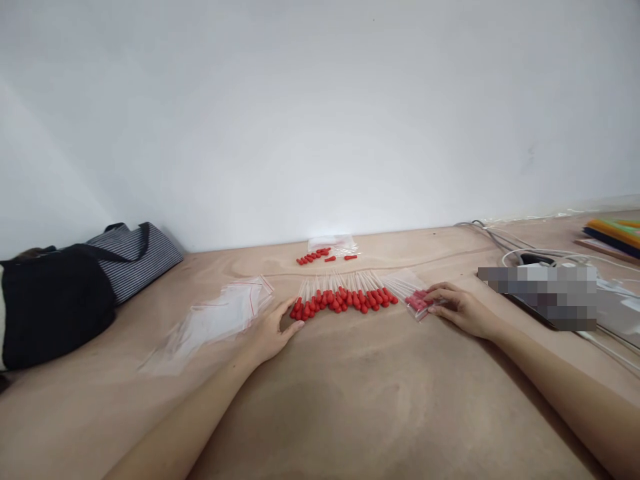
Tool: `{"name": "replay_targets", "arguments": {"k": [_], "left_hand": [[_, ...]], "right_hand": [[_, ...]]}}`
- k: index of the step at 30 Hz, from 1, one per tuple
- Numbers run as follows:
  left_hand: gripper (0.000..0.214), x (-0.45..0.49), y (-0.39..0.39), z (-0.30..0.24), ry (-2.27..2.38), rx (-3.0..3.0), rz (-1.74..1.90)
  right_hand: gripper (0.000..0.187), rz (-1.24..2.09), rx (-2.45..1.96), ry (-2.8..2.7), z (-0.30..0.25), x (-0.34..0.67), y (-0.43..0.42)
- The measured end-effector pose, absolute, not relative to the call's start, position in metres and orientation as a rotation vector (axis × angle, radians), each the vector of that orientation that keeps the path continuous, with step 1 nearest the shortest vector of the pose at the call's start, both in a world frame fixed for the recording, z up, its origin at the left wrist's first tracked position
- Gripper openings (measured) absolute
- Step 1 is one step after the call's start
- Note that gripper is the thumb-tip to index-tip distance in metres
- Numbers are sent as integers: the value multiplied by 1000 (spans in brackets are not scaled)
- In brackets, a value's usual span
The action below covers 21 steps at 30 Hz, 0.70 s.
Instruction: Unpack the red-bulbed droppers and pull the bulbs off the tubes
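Both hands flat on the plywood table (350, 400): left hand (273, 333) touching the end of a row of red-bulbed droppers (345, 297), right hand (463, 310) resting on a filled clear bag (413, 293), empty bags (220, 317) off left.

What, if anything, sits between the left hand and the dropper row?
Nothing visible. The left hand lies open at the left end of the droppers, fingers right beside them. Empty bags lie further left, not between. The right hand rests on a filled bag at the right end.
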State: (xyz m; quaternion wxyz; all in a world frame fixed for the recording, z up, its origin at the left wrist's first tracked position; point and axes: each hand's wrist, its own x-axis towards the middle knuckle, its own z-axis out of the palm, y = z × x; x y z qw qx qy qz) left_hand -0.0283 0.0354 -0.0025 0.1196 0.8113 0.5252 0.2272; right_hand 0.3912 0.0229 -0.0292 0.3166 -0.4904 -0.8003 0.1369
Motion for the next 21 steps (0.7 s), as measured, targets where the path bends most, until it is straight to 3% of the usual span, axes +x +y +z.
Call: {"name": "replay_targets", "arguments": {"k": [10,17,21], "left_hand": [[49,-29,33,-3,1511,2405,731],[54,-29,32,-2,1554,2381,767],[42,-26,29,2,1589,2479,999]], "right_hand": [[38,407,-1391,-1915,-29,409,0],[34,965,-1233,-2032,1,425,-40],[34,1129,-1051,-2223,19,379,-40]]}}
